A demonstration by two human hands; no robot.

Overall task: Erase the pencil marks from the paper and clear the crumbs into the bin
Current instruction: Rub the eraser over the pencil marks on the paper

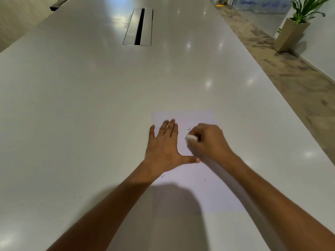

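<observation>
A white sheet of paper [197, 189] lies flat on the long white table [90, 105], near its front right. My left hand [164, 149] presses flat on the paper's left part, fingers straight and thumb spread to the right. My right hand [208, 140] grips a small white eraser [191, 137] against the upper middle of the sheet. A short pencil mark [188, 128] shows just above the eraser. Tiny dark crumbs [162, 176] are scattered lower down on the sheet. No bin is in view.
A metal cable hatch [138, 27] is set into the table's middle far ahead. The table's right edge runs diagonally, with patterned floor [282, 69] beyond it. A potted plant in a tall beige planter [291, 33] stands at the far right.
</observation>
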